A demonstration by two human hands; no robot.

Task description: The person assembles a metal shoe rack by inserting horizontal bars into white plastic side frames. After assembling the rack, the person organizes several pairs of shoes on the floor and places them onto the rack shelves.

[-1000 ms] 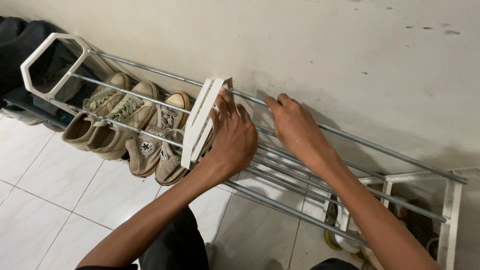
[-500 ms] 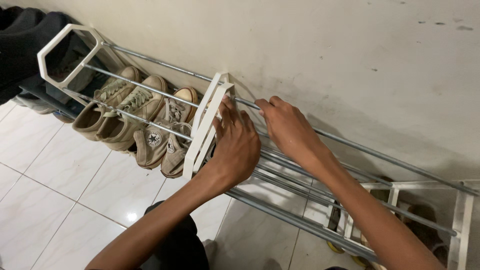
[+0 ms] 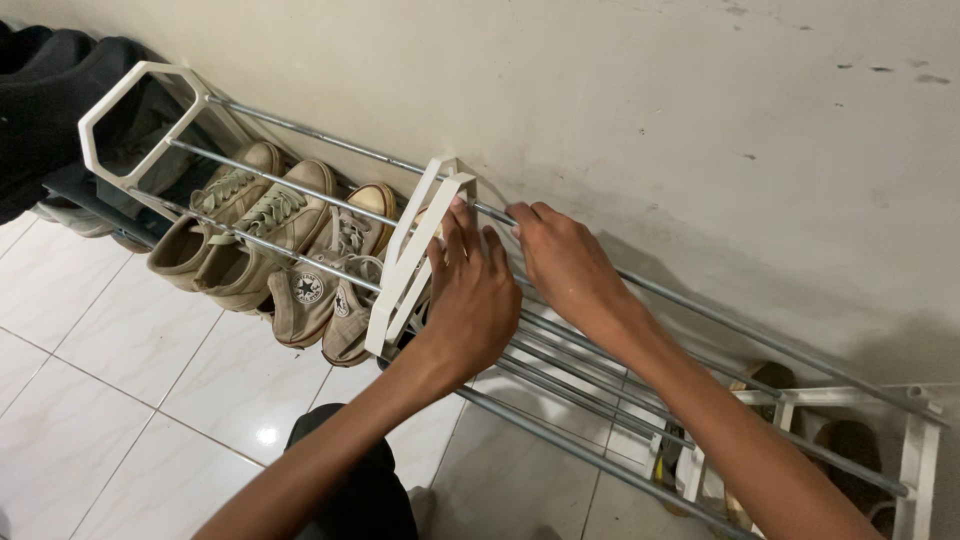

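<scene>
Both hands are on a long shoe rack made of thin metal rods and white plastic frames, standing against a pale wall on a white tiled floor.

The left hand lies palm down beside the white middle frame, its fingers stretched out and held close together, the fingertips touching the frame's upper part where the top rods pass through. It is not closed around anything; whether the thumb hooks under a rod is hidden by the hand itself.

The right hand is just beside it, toward the wall, with the fingers curled over the rearmost top rod close to the frame. The fingers bend down around the rod, but how firm the hold is cannot be told from above.

Left of the frame, on the lower level, a pair of beige canvas sneakers and a pair of olive lace-up sneakers stand side by side. At the rack's far left end stands a white hexagonal end frame. Under the right section, other footwear shows partly.
</scene>
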